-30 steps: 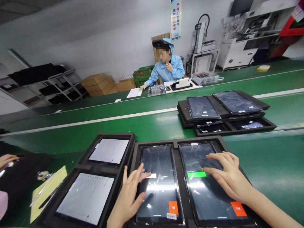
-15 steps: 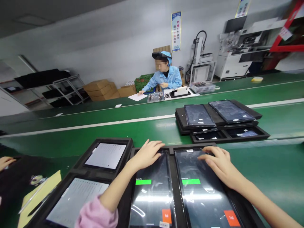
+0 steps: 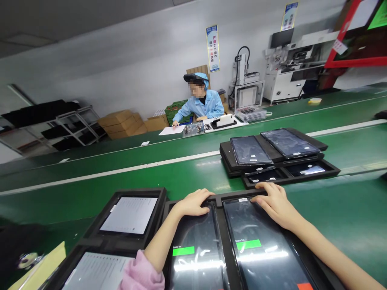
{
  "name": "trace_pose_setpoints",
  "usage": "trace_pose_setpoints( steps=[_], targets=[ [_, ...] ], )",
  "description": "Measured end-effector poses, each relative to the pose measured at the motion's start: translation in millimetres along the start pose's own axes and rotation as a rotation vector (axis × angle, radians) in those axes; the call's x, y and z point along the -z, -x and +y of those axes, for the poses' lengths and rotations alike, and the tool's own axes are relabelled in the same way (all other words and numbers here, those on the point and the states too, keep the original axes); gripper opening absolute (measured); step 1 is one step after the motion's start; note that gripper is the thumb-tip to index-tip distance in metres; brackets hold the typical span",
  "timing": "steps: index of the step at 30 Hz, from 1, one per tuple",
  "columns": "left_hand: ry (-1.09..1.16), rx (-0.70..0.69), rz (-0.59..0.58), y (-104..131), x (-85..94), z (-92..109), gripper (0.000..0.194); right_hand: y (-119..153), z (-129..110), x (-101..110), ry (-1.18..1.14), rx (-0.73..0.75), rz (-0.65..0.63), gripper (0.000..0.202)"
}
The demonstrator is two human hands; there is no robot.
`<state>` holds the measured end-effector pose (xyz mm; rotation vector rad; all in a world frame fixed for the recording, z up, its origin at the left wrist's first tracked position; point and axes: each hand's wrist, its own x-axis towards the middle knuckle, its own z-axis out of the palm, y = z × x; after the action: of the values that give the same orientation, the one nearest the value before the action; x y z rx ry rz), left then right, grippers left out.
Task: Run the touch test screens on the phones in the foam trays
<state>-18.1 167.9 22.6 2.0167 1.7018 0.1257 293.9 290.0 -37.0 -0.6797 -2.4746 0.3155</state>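
Note:
Two dark tablets, the left one (image 3: 196, 237) and the right one (image 3: 256, 229), lie side by side in a black foam tray (image 3: 222, 233); each screen shows a green bar. My left hand (image 3: 193, 202) rests over the top of the left tablet, fingers on the tray's far rim and thumb on the glass. Across the top right corner of the other tablet lies my right hand (image 3: 276, 203), its fingers over the rim and its thumb apart from them. Both hands look open.
Left of the tray, another foam tray (image 3: 90, 237) holds two tablets with white screens. Stacked trays with tablets (image 3: 250, 151) stand beyond my right hand. Yellow paper (image 3: 45, 266) lies at the lower left. Across the green bench (image 3: 187, 177), a person in blue (image 3: 205, 104) touches a white sheet.
The view has shifted, and the near trays appear lower. My fingers now reach over the tray's far rim. The hand at the left edge has left view, and the person's hand has moved on the sheet.

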Motion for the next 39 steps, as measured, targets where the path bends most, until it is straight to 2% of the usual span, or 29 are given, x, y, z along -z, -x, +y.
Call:
trace_pose_setpoints(
  steps=[2,3,5,7,11,15,16,19,21,26,30,32,35,36,39],
  targets=[
    [0.018,-0.019,-0.018,1,1.7,-1,0.065,2,-1,2,-0.029,0.048,-0.029,0.055],
    [0.027,-0.020,-0.019,0,2.1,-1,0.064,2,-1,2,-0.040,0.064,-0.034,0.057],
    [0.043,-0.012,-0.008,-1,1.5,-3,0.047,4,0,2,-0.044,0.049,-0.014,0.058],
    [0.051,-0.004,0.002,-3,-0.4,-5,0.042,5,0,1,-0.025,-0.012,0.022,0.056],
    [0.042,-0.024,0.010,-3,-3.1,-9,0.053,4,0,0,0.002,-0.082,-0.001,0.051],
    [0.052,-0.066,-0.020,1,0.7,-8,0.067,4,0,2,-0.113,-0.026,-0.031,0.059],
    [0.062,-0.065,-0.026,2,2.2,-8,0.070,4,1,3,-0.150,-0.026,-0.013,0.062],
    [0.088,-0.043,-0.028,3,6.0,-6,0.054,4,4,3,-0.191,-0.103,0.105,0.064],
    [0.093,-0.034,-0.037,4,7.7,-6,0.052,3,6,2,-0.169,-0.146,0.155,0.064],
    [0.078,-0.037,-0.060,6,7.3,-6,0.065,1,4,-1,-0.085,-0.084,0.102,0.060],
    [0.086,-0.022,-0.033,8,3.8,-7,0.088,0,-1,2,-0.053,-0.051,0.036,0.057],
    [0.107,-0.017,-0.004,9,3.3,-6,0.081,0,-3,4,-0.075,-0.062,0.038,0.057],
    [0.114,-0.027,0.048,9,4.7,1,0.041,0,1,3,-0.032,-0.167,0.055,0.058],
    [0.102,-0.033,0.061,9,5.3,5,0.034,-1,3,1,0.013,-0.215,0.052,0.057],
    [0.018,-0.034,0.073,9,5.7,16,0.037,-3,10,-5,0.152,-0.334,0.032,0.050]
  ],
)
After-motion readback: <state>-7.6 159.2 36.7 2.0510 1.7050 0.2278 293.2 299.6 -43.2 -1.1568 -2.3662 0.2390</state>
